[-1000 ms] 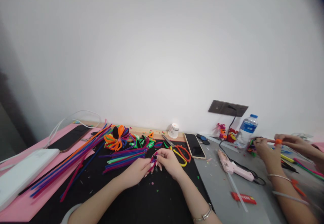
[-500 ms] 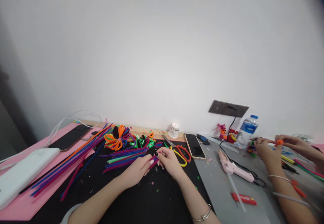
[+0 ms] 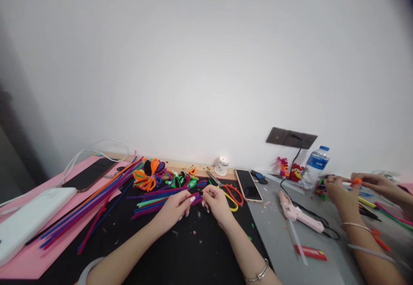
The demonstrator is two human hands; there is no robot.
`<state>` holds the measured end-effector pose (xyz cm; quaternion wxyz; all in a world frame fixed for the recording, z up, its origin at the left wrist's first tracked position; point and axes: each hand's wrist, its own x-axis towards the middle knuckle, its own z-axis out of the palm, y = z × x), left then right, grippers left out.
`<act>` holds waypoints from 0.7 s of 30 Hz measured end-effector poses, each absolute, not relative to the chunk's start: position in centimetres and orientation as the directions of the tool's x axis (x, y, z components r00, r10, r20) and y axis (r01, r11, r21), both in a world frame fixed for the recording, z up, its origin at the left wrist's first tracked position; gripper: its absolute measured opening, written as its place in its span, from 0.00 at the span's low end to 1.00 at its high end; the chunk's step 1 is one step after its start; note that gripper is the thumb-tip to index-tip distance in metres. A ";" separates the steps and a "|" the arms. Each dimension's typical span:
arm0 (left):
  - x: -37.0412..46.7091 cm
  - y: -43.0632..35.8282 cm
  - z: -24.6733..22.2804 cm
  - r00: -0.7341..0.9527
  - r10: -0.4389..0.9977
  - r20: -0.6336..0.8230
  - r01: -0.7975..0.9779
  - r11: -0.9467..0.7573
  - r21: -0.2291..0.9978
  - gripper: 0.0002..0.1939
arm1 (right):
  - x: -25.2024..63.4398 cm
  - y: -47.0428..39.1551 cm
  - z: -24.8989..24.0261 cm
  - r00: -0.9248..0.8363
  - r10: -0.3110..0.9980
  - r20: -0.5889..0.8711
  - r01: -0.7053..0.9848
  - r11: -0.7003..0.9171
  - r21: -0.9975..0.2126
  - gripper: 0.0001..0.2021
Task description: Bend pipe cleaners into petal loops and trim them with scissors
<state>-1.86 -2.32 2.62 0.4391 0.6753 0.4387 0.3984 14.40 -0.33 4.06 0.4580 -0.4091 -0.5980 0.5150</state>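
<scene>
Between my two hands is a short purple-magenta pipe cleaner piece (image 3: pixel 196 198), pinched at both ends just above the black mat (image 3: pixel 190 255). My left hand (image 3: pixel 176 209) closes on its left end with thumb and fingers. On its right end, my right hand (image 3: pixel 215 204) does the same; its fingers partly cover the piece. Just left of my hands lies a bundle of cut pipe cleaners (image 3: pixel 155 203) in purple, blue and green. Behind them are an orange looped pipe cleaner flower (image 3: pixel 150 175) and green and black loops (image 3: pixel 182 180). Scissors (image 3: pixel 234 194) with red and yellow handles lie beyond my right hand.
Long pipe cleaners (image 3: pixel 93 205) cross pink paper (image 3: pixel 29 263) at left, near a white power bank (image 3: pixel 35 222). A phone (image 3: pixel 248 185), paper cup (image 3: pixel 221 166), pink glue gun (image 3: pixel 300 216) and water bottle (image 3: pixel 316 164) stand rightward. Another person's hands (image 3: pixel 342 194) hold something orange.
My hands have drawn slightly apart, and more of the purple-magenta piece shows between them. My left hand has shifted a little left.
</scene>
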 end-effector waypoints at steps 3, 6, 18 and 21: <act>-1.8 -2.1 2.5 0.303 0.942 0.142 0.192 -0.207 0.959 0.13 | 14.5 -0.2 4.0 -0.224 0.964 0.140 -0.020 0.139 -0.990 0.10; -1.9 -1.9 2.3 0.266 0.950 0.162 0.144 -0.205 0.968 0.11 | 14.5 -0.1 3.9 -0.218 0.965 0.144 -0.050 0.137 -0.989 0.11; -2.2 -2.1 2.9 0.218 0.954 0.205 0.134 -0.237 0.962 0.15 | 14.5 0.0 3.6 -0.255 0.962 0.097 -0.122 0.068 -0.990 0.11; -2.3 -2.2 3.1 0.199 0.956 0.215 0.182 -0.251 0.951 0.15 | 14.5 0.0 3.6 -0.263 0.962 0.078 -0.129 0.045 -0.991 0.11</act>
